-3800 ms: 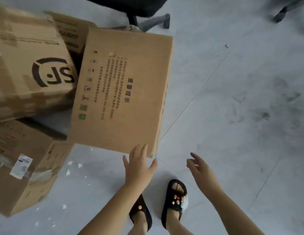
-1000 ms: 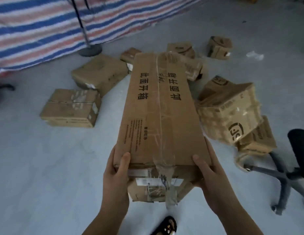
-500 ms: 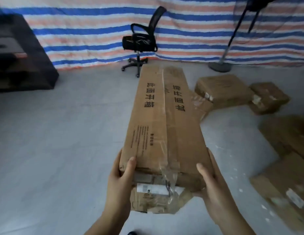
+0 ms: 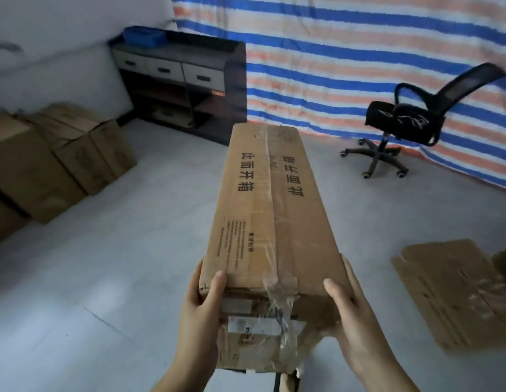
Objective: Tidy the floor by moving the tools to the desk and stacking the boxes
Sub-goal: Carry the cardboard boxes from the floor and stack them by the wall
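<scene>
I hold the long box (image 4: 270, 210) out in front, left hand (image 4: 199, 312) and right hand (image 4: 356, 326) at its near end; stacked boxes (image 4: 62, 154) far left, desk (image 4: 184, 80) behind them with bin (image 4: 144, 38) on top, chair (image 4: 407, 120) back right, flat cardboard (image 4: 455, 292) on floor at right
</scene>
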A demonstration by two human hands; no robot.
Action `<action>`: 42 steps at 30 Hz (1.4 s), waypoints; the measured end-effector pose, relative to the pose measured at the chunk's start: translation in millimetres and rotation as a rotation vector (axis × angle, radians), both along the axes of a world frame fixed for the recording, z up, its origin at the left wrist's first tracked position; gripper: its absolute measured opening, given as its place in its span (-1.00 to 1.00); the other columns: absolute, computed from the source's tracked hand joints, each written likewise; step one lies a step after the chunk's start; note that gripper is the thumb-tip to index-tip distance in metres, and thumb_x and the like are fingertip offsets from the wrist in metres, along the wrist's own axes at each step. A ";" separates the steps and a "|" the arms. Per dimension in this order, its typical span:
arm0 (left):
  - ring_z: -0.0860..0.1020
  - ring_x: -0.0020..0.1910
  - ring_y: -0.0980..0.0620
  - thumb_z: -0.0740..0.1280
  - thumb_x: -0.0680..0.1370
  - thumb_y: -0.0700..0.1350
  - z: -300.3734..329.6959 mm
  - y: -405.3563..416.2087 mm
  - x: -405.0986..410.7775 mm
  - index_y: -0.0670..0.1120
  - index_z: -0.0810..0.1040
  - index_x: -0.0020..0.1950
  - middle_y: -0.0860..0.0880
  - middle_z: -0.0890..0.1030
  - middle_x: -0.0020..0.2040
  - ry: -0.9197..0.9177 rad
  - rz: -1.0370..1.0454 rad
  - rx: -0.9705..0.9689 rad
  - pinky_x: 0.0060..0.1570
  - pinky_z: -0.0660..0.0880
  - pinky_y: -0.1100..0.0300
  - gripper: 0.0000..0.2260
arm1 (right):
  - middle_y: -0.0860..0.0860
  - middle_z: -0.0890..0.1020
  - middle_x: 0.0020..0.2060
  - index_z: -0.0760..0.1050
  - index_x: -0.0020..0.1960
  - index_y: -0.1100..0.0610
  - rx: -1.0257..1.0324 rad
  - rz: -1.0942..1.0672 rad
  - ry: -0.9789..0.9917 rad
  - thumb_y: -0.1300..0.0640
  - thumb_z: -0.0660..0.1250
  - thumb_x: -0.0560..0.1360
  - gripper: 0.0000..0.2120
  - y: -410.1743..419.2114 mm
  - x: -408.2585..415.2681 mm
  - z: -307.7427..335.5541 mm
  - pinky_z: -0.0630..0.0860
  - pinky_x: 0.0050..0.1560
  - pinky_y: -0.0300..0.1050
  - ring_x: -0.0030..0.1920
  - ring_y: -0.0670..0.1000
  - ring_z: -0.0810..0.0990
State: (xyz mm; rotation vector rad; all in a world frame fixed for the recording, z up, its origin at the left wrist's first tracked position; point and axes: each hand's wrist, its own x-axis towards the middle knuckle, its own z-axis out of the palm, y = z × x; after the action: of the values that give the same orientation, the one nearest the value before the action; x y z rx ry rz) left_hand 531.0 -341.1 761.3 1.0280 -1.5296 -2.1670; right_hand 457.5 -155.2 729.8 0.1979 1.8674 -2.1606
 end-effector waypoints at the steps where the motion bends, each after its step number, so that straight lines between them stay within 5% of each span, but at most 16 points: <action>1: 0.63 -0.30 0.20 0.26 0.56 -0.06 0.3 -5.2 -18.5 0.19 0.49 0.12 0.24 0.66 -0.23 0.003 0.034 0.004 -0.23 0.52 0.09 -0.81 | -0.29 0.47 0.24 0.32 0.30 -0.35 -0.007 0.039 -0.017 0.05 0.31 0.51 -0.54 -8.1 -25.6 -0.7 0.39 0.29 0.18 0.19 -0.18 0.47; 7: 0.66 -0.21 0.14 0.29 0.55 -0.06 10.0 -40.4 -125.5 0.14 0.51 0.20 0.09 0.67 -0.07 0.008 0.261 0.063 -0.26 0.55 0.11 -0.77 | -0.25 0.48 0.23 0.29 0.27 -0.37 0.013 0.255 -0.064 -0.01 0.32 0.48 -0.55 -61.0 -170.4 14.7 0.50 0.17 0.18 0.17 -0.05 0.52; 16: 0.66 -0.23 0.12 0.27 0.56 -0.08 2.7 -149.1 -257.5 0.10 0.51 0.20 0.12 0.69 -0.17 0.045 0.425 0.015 -0.31 0.55 0.10 -0.76 | -0.16 0.50 0.30 0.32 0.32 -0.37 0.031 0.523 0.027 -0.23 0.43 0.25 -0.33 -197.0 -336.5 10.5 0.34 0.30 0.35 0.30 0.05 0.48; 23: 0.65 -0.28 0.15 0.28 0.56 -0.08 4.8 -287.7 -361.9 0.12 0.51 0.18 0.07 0.67 -0.14 0.063 0.453 0.038 -0.38 0.55 0.16 -0.78 | -0.10 0.50 0.30 0.37 0.26 -0.35 0.044 0.517 0.025 -0.01 0.43 0.42 -0.51 -341.3 -449.4 7.3 0.36 0.26 0.26 0.29 0.09 0.47; 29: 0.67 -0.13 -0.01 0.27 0.56 -0.05 11.0 -398.7 -447.6 0.15 0.49 0.24 0.05 0.69 -0.07 0.086 0.435 0.053 -0.18 0.60 -0.01 -0.74 | -0.03 0.56 0.21 0.30 0.28 -0.34 0.057 0.534 -0.025 0.03 0.30 0.50 -0.57 -452.0 -540.9 10.6 0.61 -0.15 -0.02 0.18 0.13 0.55; 33: 0.67 -0.10 0.00 0.26 0.56 -0.05 8.6 -456.5 -504.1 0.14 0.48 0.26 0.05 0.69 -0.05 0.095 0.463 0.061 -0.15 0.60 -0.01 -0.73 | -0.05 0.54 0.24 0.32 0.33 -0.33 0.063 0.583 -0.003 -0.09 0.39 0.43 -0.48 -516.0 -601.3 8.5 0.56 -0.03 0.03 0.24 0.11 0.52; 36: 0.67 -0.11 0.04 0.25 0.57 -0.06 -0.8 -505.1 -561.6 0.15 0.48 0.24 0.08 0.69 -0.07 0.086 0.498 0.056 -0.16 0.61 0.02 -0.74 | -0.10 0.52 0.27 0.35 0.26 -0.40 0.072 0.634 0.010 -0.21 0.42 0.26 -0.41 -571.5 -662.9 1.5 0.39 0.26 0.31 0.27 0.08 0.50; 39: 0.66 -0.06 0.02 0.26 0.57 -0.06 -9.8 -551.5 -626.8 0.17 0.49 0.22 0.06 0.68 -0.03 0.083 0.569 0.057 -0.03 0.59 -0.06 -0.76 | -0.04 0.52 0.26 0.27 0.39 -0.27 0.071 0.708 -0.025 -0.06 0.38 0.45 -0.43 -629.0 -735.9 -7.9 0.40 0.25 0.35 0.23 0.11 0.52; 42: 0.63 0.00 -0.01 0.27 0.56 -0.06 -9.7 -598.1 -690.3 0.19 0.51 0.15 0.03 0.66 0.02 0.060 0.652 0.044 0.00 0.58 -0.04 -0.79 | -0.07 0.49 0.26 0.18 0.45 -0.24 0.075 0.785 -0.062 -0.10 0.33 0.38 -0.33 -686.5 -805.5 0.5 0.42 0.26 0.29 0.24 0.07 0.49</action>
State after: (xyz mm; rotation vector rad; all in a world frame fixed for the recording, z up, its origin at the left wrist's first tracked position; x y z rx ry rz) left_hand -159.3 -939.2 751.7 1.2443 -0.9368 -1.7491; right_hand -348.1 -841.7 730.3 -0.3891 1.6097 -1.5230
